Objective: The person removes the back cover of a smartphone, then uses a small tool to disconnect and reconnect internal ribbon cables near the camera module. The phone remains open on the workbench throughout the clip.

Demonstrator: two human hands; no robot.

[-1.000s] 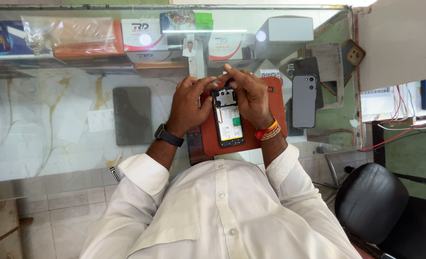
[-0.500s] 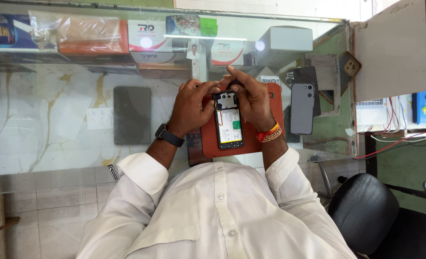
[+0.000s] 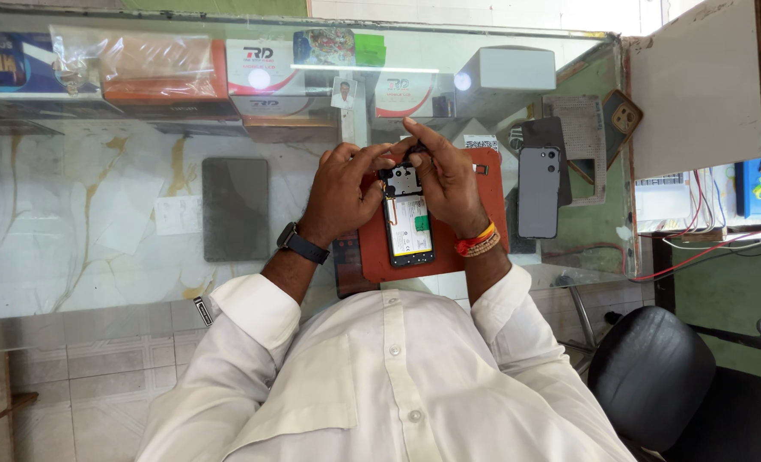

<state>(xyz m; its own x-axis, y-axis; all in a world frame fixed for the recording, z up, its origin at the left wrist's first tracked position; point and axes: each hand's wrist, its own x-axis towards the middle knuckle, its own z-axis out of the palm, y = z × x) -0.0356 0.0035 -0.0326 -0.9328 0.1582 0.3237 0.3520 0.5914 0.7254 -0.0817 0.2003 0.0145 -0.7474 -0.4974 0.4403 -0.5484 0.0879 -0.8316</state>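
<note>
Working over the opened phone (image 3: 409, 218), both hands meet at its top end, just as they did a second ago; the phone lies in the same spot on the red mat (image 3: 372, 257) on the glass counter (image 3: 98, 214). The small change is in the right hand (image 3: 447, 180): its forefinger now stretches out flat and points away over the phone's top edge, where before it was curled in with the others. The left hand (image 3: 342, 190), with a dark watch (image 3: 302, 244) on its wrist, keeps its fingers pinched narrow at the camera end; whether they hold a small part or tool I cannot tell. By my reading the fine work at the top of the board goes on, with no part lifted clear. A dark phone (image 3: 539, 192) lies just beside the mat on the right, and a grey slab (image 3: 236, 208) lies well apart on the left.
</note>
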